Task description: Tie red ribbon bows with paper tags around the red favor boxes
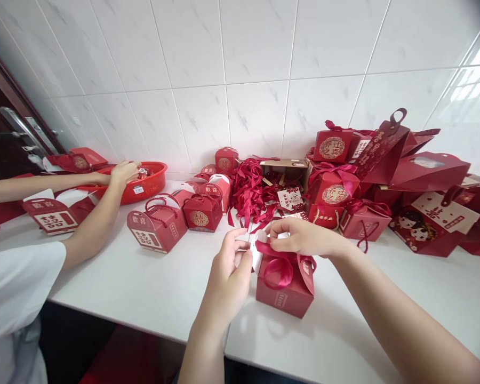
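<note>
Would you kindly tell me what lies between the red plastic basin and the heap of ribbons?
The head view shows a cluster of red boxes standing between the basin and the heap of ribbons.

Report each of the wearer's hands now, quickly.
Left hand: curled at a white, rounded cardboard flap; grip cannot be told.
Right hand: closed, holding a shiny red ribbon.

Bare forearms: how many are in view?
4: the person's left forearm and right forearm, both at the ribboned box, and another person's nearer forearm and farther forearm, at picture left, both reaching to the red basin. The farther one is partly hidden.
</note>
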`<state>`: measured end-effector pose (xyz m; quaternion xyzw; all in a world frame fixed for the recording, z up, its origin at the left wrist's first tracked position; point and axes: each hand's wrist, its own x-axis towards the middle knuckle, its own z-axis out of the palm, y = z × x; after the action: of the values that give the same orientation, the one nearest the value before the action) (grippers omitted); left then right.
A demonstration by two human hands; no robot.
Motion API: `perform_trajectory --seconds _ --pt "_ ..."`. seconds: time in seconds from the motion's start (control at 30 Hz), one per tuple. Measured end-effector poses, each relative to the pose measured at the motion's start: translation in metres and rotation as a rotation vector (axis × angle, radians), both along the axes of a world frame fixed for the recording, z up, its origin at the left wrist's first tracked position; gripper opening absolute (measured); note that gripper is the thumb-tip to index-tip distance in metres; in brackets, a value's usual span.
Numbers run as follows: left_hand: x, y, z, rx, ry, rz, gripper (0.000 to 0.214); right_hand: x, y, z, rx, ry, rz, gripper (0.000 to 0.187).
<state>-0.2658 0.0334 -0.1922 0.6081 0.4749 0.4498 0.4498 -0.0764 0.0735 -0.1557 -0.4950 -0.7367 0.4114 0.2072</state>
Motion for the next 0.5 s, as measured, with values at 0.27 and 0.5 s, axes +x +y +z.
perform_trajectory --seconds 0.27,0.5 --pt "-0.0007 0.0017 -0.0052 0.010 -0.017 -0.017 0.031 0.0025 0.0046 -0.0087 -0.021 0.080 0.017 0.036" --pt "-0.0039 -0.0001 -0.0033 0.023 0.026 -0.068 0.028 0.0020 0.0045 -0.0044 -0.101 0.206 -0.003 0.024"
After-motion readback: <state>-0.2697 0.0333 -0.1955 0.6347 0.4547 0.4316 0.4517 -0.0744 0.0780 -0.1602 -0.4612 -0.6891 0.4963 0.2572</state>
